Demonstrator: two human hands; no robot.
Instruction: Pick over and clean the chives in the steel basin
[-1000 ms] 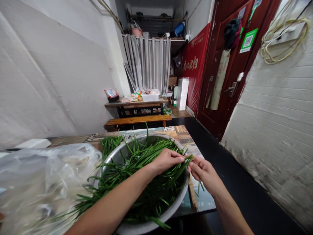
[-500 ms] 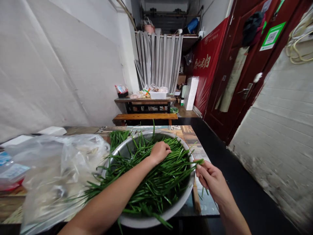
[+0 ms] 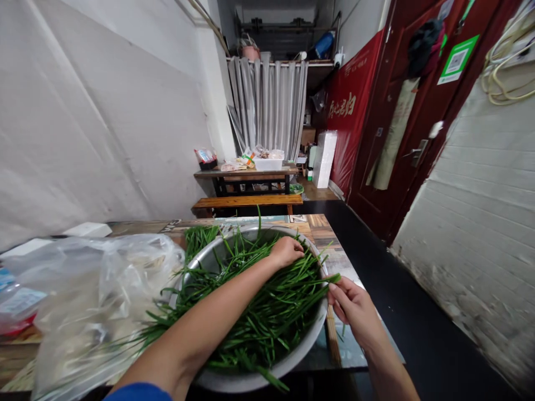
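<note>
A large metal basin (image 3: pixel 307 348) holds a heap of long green garlic chives (image 3: pixel 254 312), with leaves hanging over its rim. My left hand (image 3: pixel 286 250) reaches across the heap to its far right part. Its fingers are curled and pinch at the chives there, the fingertips partly hidden. At the basin's right rim, my right hand (image 3: pixel 351 298) is closed around the ends of a small bunch of chives, held between thumb and fingers. Another pile of chives (image 3: pixel 198 239) lies on the table behind the basin's left side.
Left of the basin, a clear plastic bag (image 3: pixel 104 295) spreads over the patterned table (image 3: pixel 324 225). A bundle of thin sticks (image 3: pixel 333 337) lies by the basin's right side. Further off stand a wooden bench (image 3: pixel 246 201) and a second table with a white tub (image 3: pixel 270 164).
My left hand has shifted up and to the right over the chives, and a blue sleeve now shows. My right hand keeps its pinch at the rim. The view has moved slightly.
</note>
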